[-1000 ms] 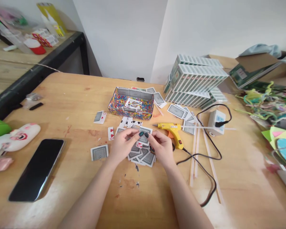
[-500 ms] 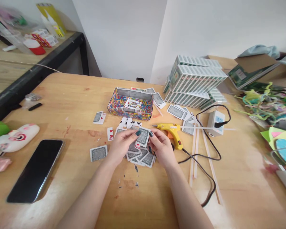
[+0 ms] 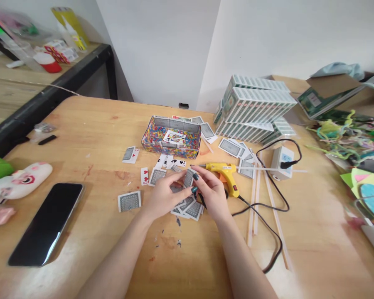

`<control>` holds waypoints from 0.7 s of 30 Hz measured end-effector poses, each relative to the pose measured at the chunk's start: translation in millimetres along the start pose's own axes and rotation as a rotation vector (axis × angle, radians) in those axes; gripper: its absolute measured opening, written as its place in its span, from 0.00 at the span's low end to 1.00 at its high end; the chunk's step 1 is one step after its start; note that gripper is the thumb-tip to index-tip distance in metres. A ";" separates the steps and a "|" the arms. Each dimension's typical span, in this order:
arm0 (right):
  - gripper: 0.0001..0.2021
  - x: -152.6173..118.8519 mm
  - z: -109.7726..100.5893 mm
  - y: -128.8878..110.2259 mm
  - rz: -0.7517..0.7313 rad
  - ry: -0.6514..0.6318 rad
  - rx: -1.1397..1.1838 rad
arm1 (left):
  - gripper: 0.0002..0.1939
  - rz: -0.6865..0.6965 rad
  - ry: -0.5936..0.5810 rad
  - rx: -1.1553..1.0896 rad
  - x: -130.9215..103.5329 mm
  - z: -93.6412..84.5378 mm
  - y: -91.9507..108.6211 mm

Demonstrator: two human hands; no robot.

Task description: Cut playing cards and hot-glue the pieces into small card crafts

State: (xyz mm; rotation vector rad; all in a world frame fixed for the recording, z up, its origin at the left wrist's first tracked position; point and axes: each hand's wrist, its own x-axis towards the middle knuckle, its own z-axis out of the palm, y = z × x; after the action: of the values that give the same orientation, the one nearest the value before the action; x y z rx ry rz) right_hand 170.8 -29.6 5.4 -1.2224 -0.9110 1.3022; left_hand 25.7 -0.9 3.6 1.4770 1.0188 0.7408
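Note:
Between my two hands I hold up a playing card (image 3: 188, 177), its grey patterned back showing and its outline narrow. My left hand (image 3: 166, 193) pinches it from the left, thumb reaching across its lower edge. My right hand (image 3: 212, 192) grips its right side with thumb and fingers; something dark below those fingers is too small to make out. Under the hands lies a loose pile of playing cards (image 3: 191, 209). Just beyond them, a colourful open box (image 3: 171, 148), partly faced with cards, has a face card (image 3: 175, 137) leaning in it.
A yellow glue gun (image 3: 224, 169) lies right of my hands, its black cord looping past several glue sticks (image 3: 277, 220) to a white power block (image 3: 280, 164). Stacked card packs (image 3: 255, 106) stand behind. At left lie a phone (image 3: 46, 224) and a single card (image 3: 129, 201).
The held card showed its broad back before; now it looks narrower, folded or turned. My left thumb has moved down and right, close to my right fingers.

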 end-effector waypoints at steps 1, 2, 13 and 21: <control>0.15 0.2 -0.1 0.2 -0.008 -0.001 -0.002 | 0.25 0.001 -0.002 -0.007 0.2 -0.3 0.0; 0.15 0.4 -0.1 0.3 -0.015 0.000 -0.003 | 0.24 0.002 -0.007 -0.017 0.5 -0.8 0.2; 0.15 0.3 1.2 -1.8 -0.069 0.062 -0.052 | 0.22 -0.031 -0.005 -0.141 3.1 -4.2 1.5; 0.16 1.3 1.3 0.9 -0.005 0.084 -0.022 | 0.20 -0.072 0.067 -0.150 4.2 -5.3 0.7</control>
State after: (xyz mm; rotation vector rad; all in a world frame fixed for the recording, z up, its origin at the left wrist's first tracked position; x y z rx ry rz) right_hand 169.5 -28.2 4.6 -1.2814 -0.8697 1.2307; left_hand 23.0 5.1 4.8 1.2881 1.0388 0.8014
